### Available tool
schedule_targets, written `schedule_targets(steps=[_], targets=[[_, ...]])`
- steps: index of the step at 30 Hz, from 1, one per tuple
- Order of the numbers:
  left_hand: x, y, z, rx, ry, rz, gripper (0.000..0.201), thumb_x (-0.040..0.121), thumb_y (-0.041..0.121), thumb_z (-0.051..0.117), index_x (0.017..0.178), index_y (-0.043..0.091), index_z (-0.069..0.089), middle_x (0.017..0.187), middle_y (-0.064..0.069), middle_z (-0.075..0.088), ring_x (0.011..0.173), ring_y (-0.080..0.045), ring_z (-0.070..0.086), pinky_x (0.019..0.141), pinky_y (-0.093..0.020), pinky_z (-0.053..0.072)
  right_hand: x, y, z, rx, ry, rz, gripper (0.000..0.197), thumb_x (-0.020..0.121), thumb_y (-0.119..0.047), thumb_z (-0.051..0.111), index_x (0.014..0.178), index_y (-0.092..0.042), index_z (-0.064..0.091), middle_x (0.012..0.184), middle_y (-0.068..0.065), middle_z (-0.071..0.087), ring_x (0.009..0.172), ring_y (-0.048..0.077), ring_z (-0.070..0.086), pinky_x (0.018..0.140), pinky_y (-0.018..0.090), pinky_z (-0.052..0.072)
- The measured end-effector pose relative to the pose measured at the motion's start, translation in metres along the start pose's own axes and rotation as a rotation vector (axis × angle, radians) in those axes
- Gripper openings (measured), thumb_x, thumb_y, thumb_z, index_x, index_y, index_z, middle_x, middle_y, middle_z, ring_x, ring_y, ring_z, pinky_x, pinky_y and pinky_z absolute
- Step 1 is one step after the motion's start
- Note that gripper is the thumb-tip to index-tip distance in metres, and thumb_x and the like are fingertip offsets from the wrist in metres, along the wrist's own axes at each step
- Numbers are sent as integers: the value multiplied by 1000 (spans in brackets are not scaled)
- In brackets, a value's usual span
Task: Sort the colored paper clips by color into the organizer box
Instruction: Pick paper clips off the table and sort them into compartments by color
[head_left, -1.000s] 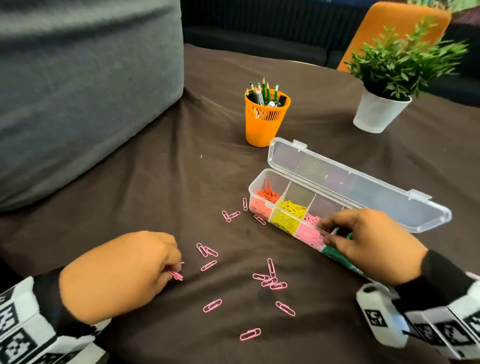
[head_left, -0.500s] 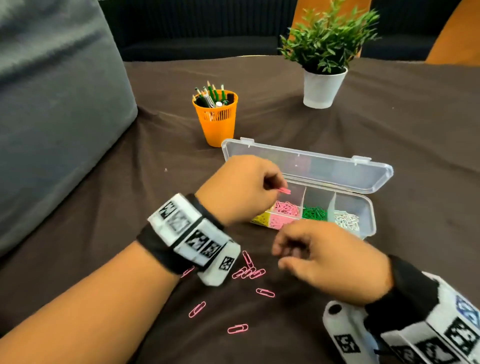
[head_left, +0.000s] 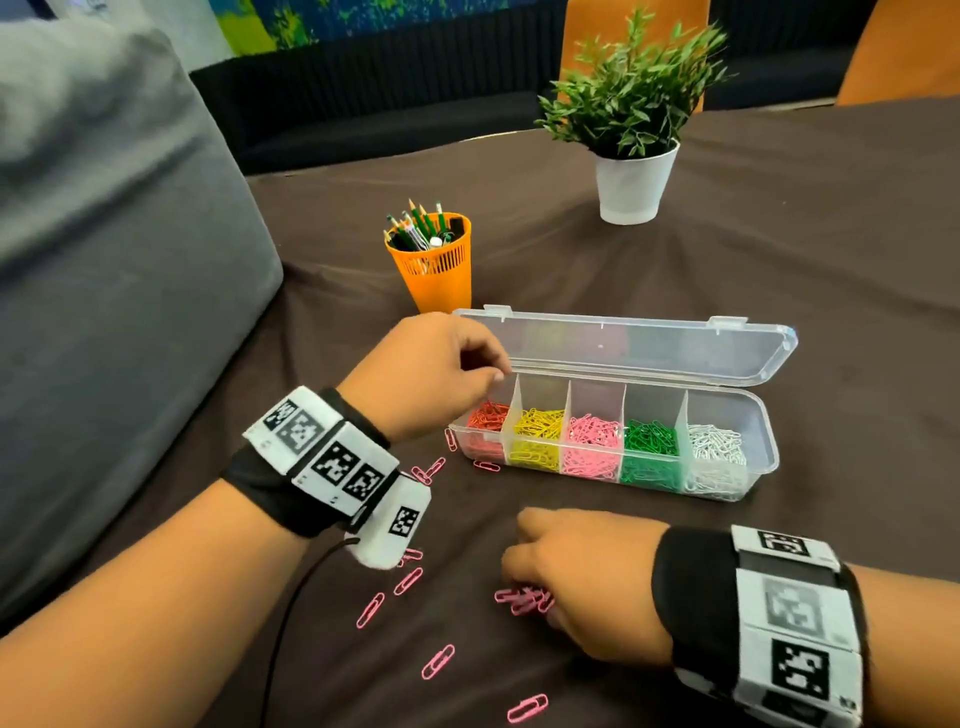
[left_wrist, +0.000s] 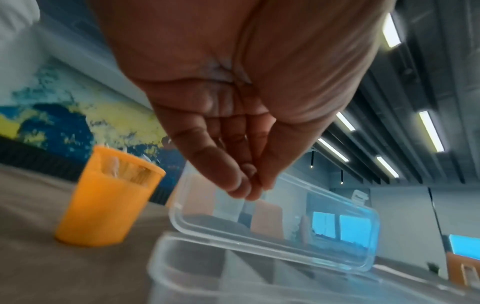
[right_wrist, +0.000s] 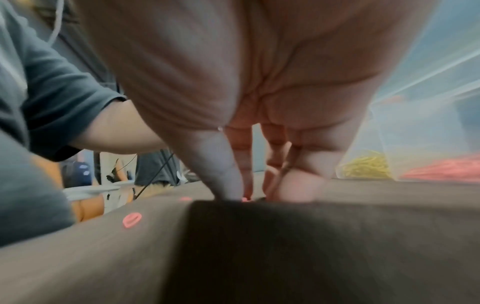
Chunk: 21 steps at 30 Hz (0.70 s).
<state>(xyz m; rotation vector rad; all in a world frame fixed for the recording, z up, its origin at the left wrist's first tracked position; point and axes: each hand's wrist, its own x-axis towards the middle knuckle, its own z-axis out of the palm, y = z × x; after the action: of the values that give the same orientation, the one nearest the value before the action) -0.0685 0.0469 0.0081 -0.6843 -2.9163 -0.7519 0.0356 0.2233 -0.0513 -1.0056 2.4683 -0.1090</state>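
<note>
my left hand (head_left: 426, 371) hovers over the box's (head_left: 761, 470) red end, fingertips (left_wrist: 240, 185) bunched together, holding nothing i can see. my right hand (head_left: 582, 577) is down on the cloth (head_left: 779, 260), fingers (right_wrist: 228, 176) curled onto a cluster of pink clips (head_left: 522, 600); whether it's pinching one i cannot tell.
</note>
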Motion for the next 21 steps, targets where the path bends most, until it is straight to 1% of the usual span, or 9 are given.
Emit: schedule_targets(steps=[2, 4, 7, 11, 13, 16, 17, 19, 21], targets=[[-9, -20, -12, 178, -80, -56, 7, 84, 24, 69, 82, 27, 75, 76, 17, 69, 75, 2, 63, 73, -22, 49, -3, -1, 2, -9, -36, -47, 30, 90, -17, 56, 117, -28, 53, 109, 0, 40, 94, 31, 56, 80, 47, 52], [-18, -39, -13, 333, -262, -145, 6, 83, 30, 69, 85, 28, 74, 77, 17, 68, 78, -2, 63, 76, -26, 51, -6, 0, 6, -42, -35, -85, 25, 92, -16, 51, 114, -27, 54, 107, 1, 43, 94, 29, 54, 78, 45, 51], [-23, -53, 4, 387, -427, -166, 31, 82, 43, 71, 112, 38, 67, 95, 16, 65, 92, -8, 62, 84, -30, 52, -8, 2, 11, -71, -30, -74, 24, 92, -17, 48, 115, -26, 51, 107, 3, 48, 98, 30, 53, 80, 47, 51], [-22, -63, 22, 334, -450, -84, 36, 85, 47, 71, 119, 39, 63, 100, 14, 51, 99, -13, 59, 89, -33, 49, -12, 10, 2, 25, 32, -48, 15, 86, -18, 49, 96, -29, 48, 99, 1, 54, 92, 27, 55, 79, 42, 51], [-26, -67, 25, 379, -495, -56, 40, 86, 48, 69, 124, 39, 63, 106, 14, 50, 103, -11, 57, 92, -32, 48, -14, 25, -11, 121, 217, -8, 15, 83, -19, 49, 90, -32, 45, 89, -7, 55, 82, 19, 54, 75, 37, 50], [-34, -68, 29, 417, -500, -36, 31, 89, 42, 66, 120, 35, 67, 109, 10, 57, 103, -12, 58, 92, -32, 48, -16, 56, -40, 170, 570, 71, 20, 80, -16, 55, 92, -31, 57, 79, -16, 53, 71, 10, 51, 69, 30, 49], [-37, -68, 30, 420, -488, -32, 27, 90, 38, 65, 116, 33, 69, 107, 10, 59, 103, -13, 59, 91, -32, 48, -16, 66, -50, 166, 618, 122, 19, 81, -15, 56, 91, -30, 60, 79, -15, 55, 73, 11, 54, 70, 31, 50], [-45, -67, 31, 425, -458, -22, 19, 90, 31, 63, 108, 31, 69, 105, 10, 63, 100, -13, 61, 89, -31, 49, -14, 77, -63, 66, 585, 240, 14, 84, -20, 57, 93, -30, 62, 88, -12, 59, 84, 17, 60, 75, 35, 51], [-53, -67, 30, 431, -441, -15, 15, 88, 28, 60, 100, 30, 69, 100, 11, 65, 93, -12, 61, 84, -29, 49, -9, 73, -65, -44, 593, 248, 14, 86, -26, 57, 96, -30, 66, 98, -7, 60, 95, 21, 59, 79, 36, 51]])
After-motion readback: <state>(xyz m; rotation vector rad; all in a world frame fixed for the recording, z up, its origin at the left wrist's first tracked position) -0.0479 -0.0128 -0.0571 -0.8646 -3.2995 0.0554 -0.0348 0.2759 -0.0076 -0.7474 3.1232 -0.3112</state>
